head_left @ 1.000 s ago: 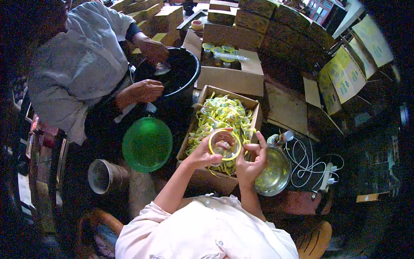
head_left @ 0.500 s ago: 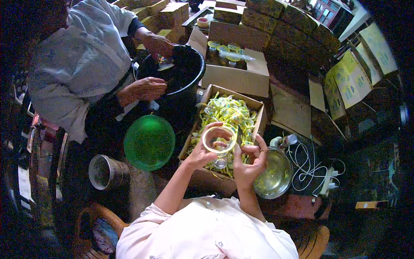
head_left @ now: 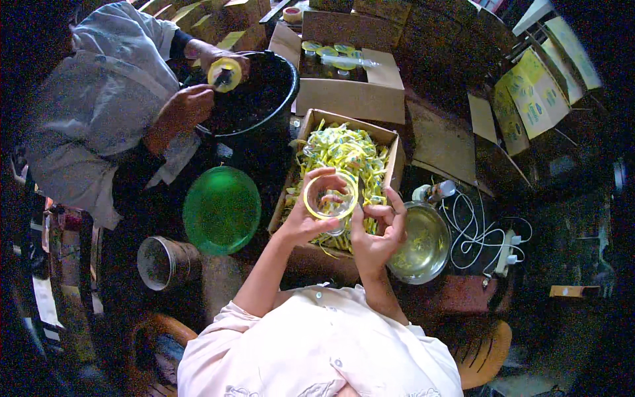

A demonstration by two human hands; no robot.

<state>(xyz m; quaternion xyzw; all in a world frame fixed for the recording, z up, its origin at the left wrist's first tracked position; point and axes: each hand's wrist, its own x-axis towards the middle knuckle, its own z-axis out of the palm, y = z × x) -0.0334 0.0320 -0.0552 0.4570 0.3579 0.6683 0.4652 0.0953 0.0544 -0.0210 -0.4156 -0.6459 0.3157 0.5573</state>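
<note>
My left hand [head_left: 303, 221] is wrapped round a clear plastic cup [head_left: 332, 210] with a yellow rim, its mouth tilted up toward me. Close by the cup's right side is my right hand [head_left: 378, 239], thumb raised by the rim and fingers curled. Whether a small piece sits between those fingers is too fine to make out. Below both hands stands an open cardboard box [head_left: 395, 155] heaped with yellow-and-white printed strips [head_left: 345, 147].
At the far left a co-worker's hands hold a yellow-rimmed cup [head_left: 225, 75] over a black tub [head_left: 291, 99]. A green basin [head_left: 221, 210], bucket [head_left: 157, 263], metal bowl [head_left: 433, 241] and white cables [head_left: 479, 241] lie around. Lidded cups fill another carton [head_left: 347, 99].
The whole view has shifted slightly. The co-worker's cup has come up from inside the tub to its left rim. My hands keep nearly the same hold, with the cup turned slightly.
</note>
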